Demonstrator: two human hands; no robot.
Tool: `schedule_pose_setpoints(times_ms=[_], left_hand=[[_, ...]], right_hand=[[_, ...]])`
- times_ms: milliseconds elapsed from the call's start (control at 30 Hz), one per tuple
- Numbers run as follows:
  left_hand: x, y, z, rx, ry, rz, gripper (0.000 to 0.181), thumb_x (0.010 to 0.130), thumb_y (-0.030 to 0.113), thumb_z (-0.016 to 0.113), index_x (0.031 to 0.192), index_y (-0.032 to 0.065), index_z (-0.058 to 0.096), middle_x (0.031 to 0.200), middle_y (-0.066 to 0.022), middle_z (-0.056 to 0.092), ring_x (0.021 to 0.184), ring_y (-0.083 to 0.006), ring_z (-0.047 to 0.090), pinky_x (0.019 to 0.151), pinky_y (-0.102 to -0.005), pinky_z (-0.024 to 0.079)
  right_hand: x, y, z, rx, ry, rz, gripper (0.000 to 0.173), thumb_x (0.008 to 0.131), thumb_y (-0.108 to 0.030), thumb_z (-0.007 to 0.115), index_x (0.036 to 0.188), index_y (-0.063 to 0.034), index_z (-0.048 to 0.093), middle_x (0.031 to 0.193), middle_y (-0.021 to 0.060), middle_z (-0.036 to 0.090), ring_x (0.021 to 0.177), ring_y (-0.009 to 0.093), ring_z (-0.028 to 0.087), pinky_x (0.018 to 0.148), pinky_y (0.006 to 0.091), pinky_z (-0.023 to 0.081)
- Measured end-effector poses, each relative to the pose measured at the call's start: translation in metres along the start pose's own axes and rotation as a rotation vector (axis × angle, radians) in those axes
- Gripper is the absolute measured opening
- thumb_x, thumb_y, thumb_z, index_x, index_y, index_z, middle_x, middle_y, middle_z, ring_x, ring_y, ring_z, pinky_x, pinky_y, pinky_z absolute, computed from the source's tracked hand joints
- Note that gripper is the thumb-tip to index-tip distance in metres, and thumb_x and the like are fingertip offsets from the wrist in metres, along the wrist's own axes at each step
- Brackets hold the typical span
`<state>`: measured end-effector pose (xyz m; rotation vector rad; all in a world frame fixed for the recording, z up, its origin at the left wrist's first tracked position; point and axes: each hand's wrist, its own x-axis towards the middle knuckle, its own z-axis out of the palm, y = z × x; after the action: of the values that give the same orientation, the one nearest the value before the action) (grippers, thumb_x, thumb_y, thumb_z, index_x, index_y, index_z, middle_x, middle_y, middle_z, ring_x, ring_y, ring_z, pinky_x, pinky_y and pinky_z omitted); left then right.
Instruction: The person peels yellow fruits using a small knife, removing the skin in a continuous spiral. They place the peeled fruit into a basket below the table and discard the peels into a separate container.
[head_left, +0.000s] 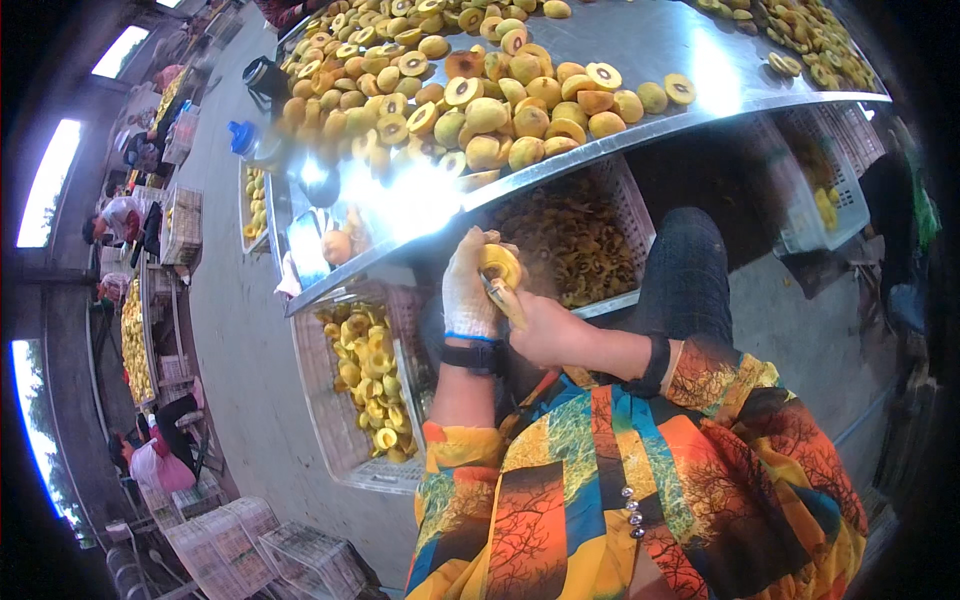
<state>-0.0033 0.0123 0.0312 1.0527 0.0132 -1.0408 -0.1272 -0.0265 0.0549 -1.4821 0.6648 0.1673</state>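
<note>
My left hand (466, 294), in a white knit glove, holds a yellow peach half (508, 256) with its cut side showing. In my bare right hand (549, 331) is a small pitting knife (510, 303) with a pale handle. Its metal blade meets the lower edge of the peach half. Both hands are close together, just below the front edge of a metal table (637, 45). Many halved peaches (486, 115), several with brown pits still in them, are heaped on that table.
Under the table stands a plastic crate (630, 202) of brown pits and scraps. Left of my arm, another crate (313, 390) holds hollowed peach halves. A blue-capped bottle (243, 138) stands by the table's left side. Other people (161, 454) sit at tables far left.
</note>
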Motion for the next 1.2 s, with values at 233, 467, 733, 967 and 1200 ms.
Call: schedule_pose_setpoints(times_ms=[233,467,733,967,1200], left_hand=[[-0.002,-0.003,-0.005,-0.045,0.027,0.093,0.034,0.088,0.037,0.055,0.089,0.0036,0.056,0.075,-0.0145,0.062,0.056,-0.0235,0.061,0.049,-0.0293,0.049],[0.016,-0.009,-0.042,-0.586,0.232,-0.066,0.042,0.088,0.054,0.043,0.087,0.0130,0.053,0.075,-0.0096,0.058,0.061,-0.0236,0.055,0.042,-0.0240,0.041],[-0.014,0.008,-0.088,-0.623,-0.471,0.064,0.048,0.086,0.055,0.045,0.098,0.0124,0.062,0.090,-0.0148,0.062,0.065,-0.0277,0.058,0.038,-0.0279,0.041],[-0.042,0.032,-0.141,-0.357,-0.299,0.193,0.051,0.084,0.056,0.049,0.097,0.0087,0.063,0.086,-0.0147,0.063,0.061,-0.0267,0.062,0.037,-0.0299,0.044],[-0.100,0.062,-0.320,1.615,0.975,0.299,0.039,0.076,0.034,0.065,0.095,0.0005,0.065,0.089,-0.0136,0.066,0.080,-0.0240,0.063,0.078,-0.0343,0.047]], right_hand=[[0.008,0.008,-0.014,0.698,-0.483,0.193,0.007,0.087,-0.014,0.047,0.090,-0.0116,0.041,0.060,-0.0015,0.039,0.038,0.005,0.032,0.034,0.0240,0.031],[0.020,0.013,0.007,-0.119,0.276,-0.305,0.033,0.077,-0.018,0.056,0.104,0.0005,0.050,0.084,0.0251,0.060,0.084,0.039,0.061,0.074,0.0414,0.049],[0.030,0.021,-0.013,-0.329,0.348,-0.322,0.029,0.075,-0.022,0.062,0.091,0.0006,0.052,0.074,0.0239,0.058,0.073,0.040,0.059,0.064,0.0434,0.046],[0.041,0.037,-0.030,-0.251,0.419,-0.337,0.029,0.075,-0.023,0.062,0.089,0.0008,0.052,0.073,0.0242,0.058,0.073,0.041,0.058,0.064,0.0436,0.047],[0.045,0.049,-0.068,-0.219,0.483,-0.102,0.031,0.076,-0.023,0.062,0.095,0.0003,0.055,0.081,0.0209,0.061,0.079,0.035,0.061,0.070,0.0377,0.048]])
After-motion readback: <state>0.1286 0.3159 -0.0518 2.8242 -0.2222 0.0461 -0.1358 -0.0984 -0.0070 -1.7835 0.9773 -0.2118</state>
